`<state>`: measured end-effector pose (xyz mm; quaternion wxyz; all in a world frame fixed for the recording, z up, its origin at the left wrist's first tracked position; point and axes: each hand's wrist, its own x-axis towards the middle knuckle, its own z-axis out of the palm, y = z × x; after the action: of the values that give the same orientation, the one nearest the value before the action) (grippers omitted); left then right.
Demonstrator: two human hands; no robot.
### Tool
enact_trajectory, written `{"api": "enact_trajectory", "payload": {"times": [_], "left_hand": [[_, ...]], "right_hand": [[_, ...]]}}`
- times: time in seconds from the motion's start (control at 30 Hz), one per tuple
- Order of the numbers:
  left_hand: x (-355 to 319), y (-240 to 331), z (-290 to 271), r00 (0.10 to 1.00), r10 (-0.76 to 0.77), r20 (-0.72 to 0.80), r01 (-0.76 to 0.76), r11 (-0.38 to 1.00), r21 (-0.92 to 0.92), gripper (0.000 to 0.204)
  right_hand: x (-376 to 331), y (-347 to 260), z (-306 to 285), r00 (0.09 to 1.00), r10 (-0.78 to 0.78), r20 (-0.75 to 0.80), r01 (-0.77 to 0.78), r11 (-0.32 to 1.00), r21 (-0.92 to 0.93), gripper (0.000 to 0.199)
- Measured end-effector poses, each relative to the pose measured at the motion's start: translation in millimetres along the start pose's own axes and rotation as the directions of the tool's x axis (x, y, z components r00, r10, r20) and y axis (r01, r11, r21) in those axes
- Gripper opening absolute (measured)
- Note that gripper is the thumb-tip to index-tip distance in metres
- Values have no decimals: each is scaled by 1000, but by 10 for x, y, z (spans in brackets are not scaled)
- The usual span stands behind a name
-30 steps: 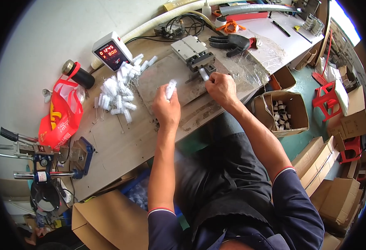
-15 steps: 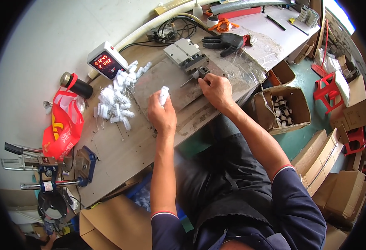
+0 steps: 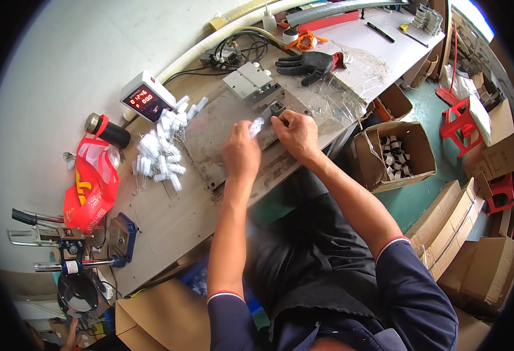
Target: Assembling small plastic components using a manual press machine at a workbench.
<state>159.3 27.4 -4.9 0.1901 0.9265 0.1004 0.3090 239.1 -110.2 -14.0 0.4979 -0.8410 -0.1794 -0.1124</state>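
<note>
Where your forearms (image 3: 228, 240) converge over the desk (image 3: 163, 222), your left hand (image 3: 243, 151) closes around at least one white brush (image 3: 257, 126), apparently to keep it near the metal block (image 3: 277, 107). Your right hand (image 3: 297, 133) curls just beside that block; whether it grips anything cannot be told. The brush pile (image 3: 158, 153) lies leftward, presumably for easy reach.

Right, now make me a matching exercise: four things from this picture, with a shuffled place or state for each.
Things:
1. Pile of white bristle brushes
2. Black glove with a red cuff
3. White box-shaped display
4. Open brown cardboard box

Places and states:
A. Lit up in red
B. Holding small black-and-white pieces
C. Beyond the right hand
D. Heaped left of the left hand

Pairs: 1-D, 2-C, 3-A, 4-B
</note>
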Motion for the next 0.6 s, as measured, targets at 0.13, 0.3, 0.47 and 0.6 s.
{"api": "enact_trajectory", "payload": {"times": [0.13, 0.3, 0.47, 0.6], "left_hand": [[-25, -50, 30, 999, 24, -47, -23, 1000, 16, 26], [-133, -111, -99, 993, 30, -112, -30, 1000, 3, 24], [-154, -143, -174, 965, 15, -260, -43, 994, -103, 18], [-154, -127, -155, 965, 37, -258, -67, 992, -110, 18]], "right_hand": [[2, -19, -19, 996, 62, 59, -65, 997, 49, 30], [21, 25, -50, 992, 120, 41, -126, 979, 162, 28], [5, 55, -83, 986, 113, 123, -155, 898, 412, 24], [-5, 115, -16, 987, -85, 138, -1, 849, 528, 19]]}}
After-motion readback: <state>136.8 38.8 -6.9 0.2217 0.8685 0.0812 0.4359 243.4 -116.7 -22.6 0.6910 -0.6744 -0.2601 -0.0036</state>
